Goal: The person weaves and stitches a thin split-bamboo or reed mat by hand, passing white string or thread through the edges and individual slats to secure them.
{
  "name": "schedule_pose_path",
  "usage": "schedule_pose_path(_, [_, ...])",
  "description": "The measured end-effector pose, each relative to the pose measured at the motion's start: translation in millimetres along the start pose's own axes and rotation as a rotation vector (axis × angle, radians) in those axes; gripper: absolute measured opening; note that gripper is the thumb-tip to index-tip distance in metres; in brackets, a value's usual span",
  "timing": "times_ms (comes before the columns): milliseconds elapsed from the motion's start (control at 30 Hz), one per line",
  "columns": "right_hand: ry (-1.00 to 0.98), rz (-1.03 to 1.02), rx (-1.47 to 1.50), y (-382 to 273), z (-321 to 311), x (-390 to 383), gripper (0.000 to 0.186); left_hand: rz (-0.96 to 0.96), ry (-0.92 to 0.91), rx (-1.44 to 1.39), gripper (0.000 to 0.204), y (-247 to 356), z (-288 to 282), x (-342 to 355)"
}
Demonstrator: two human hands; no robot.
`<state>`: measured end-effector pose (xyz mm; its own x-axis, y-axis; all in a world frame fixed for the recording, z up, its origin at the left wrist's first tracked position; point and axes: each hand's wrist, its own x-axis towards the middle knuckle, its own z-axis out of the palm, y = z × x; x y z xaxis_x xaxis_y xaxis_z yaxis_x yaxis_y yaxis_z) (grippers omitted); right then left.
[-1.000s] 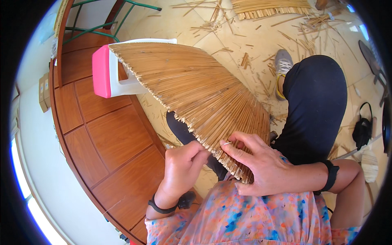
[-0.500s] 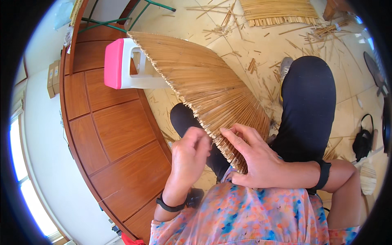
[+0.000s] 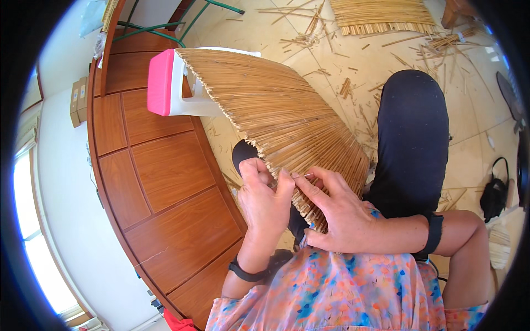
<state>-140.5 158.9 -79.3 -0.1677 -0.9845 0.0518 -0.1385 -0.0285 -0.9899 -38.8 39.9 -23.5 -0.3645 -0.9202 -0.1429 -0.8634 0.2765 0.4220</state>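
Observation:
A stiff mat of thin brown reeds (image 3: 270,99) slants across my lap, its left edge lined with knotted, pale reed ends. At that edge, my left hand (image 3: 266,193) is closed, with its thumb against the reed ends and its fingers curled partly behind them. My right hand (image 3: 345,212) rests over the mat's lower end and grips it, its index finger close to my left thumb. A small pale sliver shows by the right fingertips, too fine to name. Whether a thread runs between the hands cannot be made out.
A white stool with a pink top (image 3: 160,83) lies on its side behind the mat's far corner. Wooden cabinet panels (image 3: 174,160) run along the left. Loose reed scraps (image 3: 345,88) and another reed mat (image 3: 381,16) lie on the tiled floor. A black pouch (image 3: 493,193) is at right.
My left hand has moved up and right to the mat's edge, near the right fingers. The right hand stays on the mat almost unmoved. The view has shifted slightly.

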Motion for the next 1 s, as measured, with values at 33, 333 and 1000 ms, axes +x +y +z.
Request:
schedule_pose_path(33, [-0.001,-0.005,-0.02,-0.3,-0.2,0.0,0.081,0.0,-0.001,0.001,0.032,-0.7,2.0,-0.3])
schedule_pose_path(333, [-0.018,0.022,-0.098,-6.9,-2.1,3.2,0.084,0.038,0.001,-0.298,0.036,5.0,3.4,-8.1])
schedule_pose_path(1000, [0.21,-0.306,-0.472,-16.3,-79.1,83.8,0.058,0.439,-0.011,-0.053,0.024,-67.3,-62.0,45.7])
